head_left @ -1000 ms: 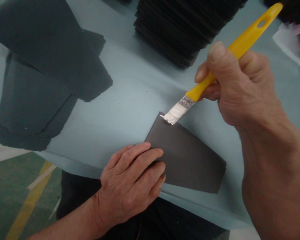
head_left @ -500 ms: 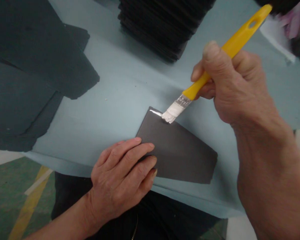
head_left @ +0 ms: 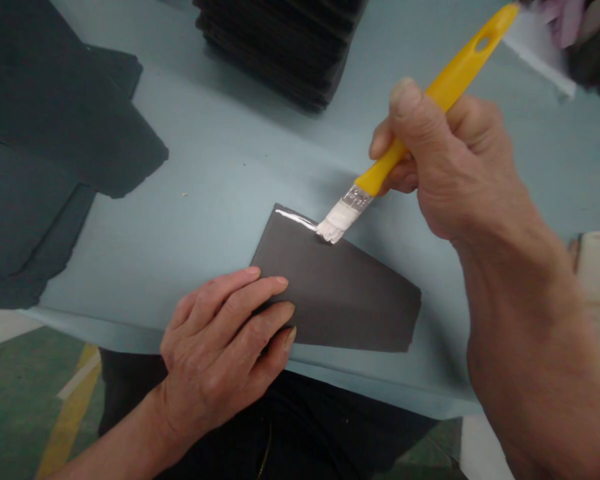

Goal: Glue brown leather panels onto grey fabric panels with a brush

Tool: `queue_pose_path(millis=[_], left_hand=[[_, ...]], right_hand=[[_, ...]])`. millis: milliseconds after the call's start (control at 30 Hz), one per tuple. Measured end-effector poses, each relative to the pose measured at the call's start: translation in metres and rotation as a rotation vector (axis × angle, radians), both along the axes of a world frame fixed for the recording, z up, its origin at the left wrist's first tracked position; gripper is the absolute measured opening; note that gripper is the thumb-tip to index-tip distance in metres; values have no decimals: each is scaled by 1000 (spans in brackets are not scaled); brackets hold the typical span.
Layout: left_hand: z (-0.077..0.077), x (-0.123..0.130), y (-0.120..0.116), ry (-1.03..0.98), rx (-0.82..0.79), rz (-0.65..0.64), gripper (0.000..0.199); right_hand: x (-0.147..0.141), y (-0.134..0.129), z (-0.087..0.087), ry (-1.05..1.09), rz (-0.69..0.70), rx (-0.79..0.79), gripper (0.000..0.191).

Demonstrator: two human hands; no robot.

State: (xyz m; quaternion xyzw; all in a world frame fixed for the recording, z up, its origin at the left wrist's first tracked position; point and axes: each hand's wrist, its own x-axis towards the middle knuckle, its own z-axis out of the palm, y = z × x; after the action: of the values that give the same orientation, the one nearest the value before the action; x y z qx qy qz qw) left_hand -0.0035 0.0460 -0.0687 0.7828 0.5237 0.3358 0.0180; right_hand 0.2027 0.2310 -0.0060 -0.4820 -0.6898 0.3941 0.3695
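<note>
A dark grey flat panel, wider at its left end, lies near the front edge of the table. My left hand rests on its left end, fingers stretched out and pressing it down. Wrapped around the yellow handle of a paintbrush is my right hand. The white-coated bristles touch the panel close to its far edge. A wet white streak runs along that edge from the far left corner to the bristles.
Dark flat pieces lie overlapped at the left. A tall stack of black pieces stands at the back. Pale blue sheeting covers the table. Blurred pink and white material sits at the far right.
The brush has moved rightward along the panel's far edge, and the white streak is longer. My left hand stays on the panel. The whole view has shifted slightly.
</note>
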Motion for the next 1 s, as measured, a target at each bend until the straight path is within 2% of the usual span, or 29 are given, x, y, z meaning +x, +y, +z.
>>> queue_pose_path(millis=[333,1000], left_hand=[[-2,-1,0,8,13,8,16],[-4,-26,5,18,-24,-11,19]], right_hand=[[5,-4,4,-12,3,-20,69],[12,-6,1,12,-2,-78,59]])
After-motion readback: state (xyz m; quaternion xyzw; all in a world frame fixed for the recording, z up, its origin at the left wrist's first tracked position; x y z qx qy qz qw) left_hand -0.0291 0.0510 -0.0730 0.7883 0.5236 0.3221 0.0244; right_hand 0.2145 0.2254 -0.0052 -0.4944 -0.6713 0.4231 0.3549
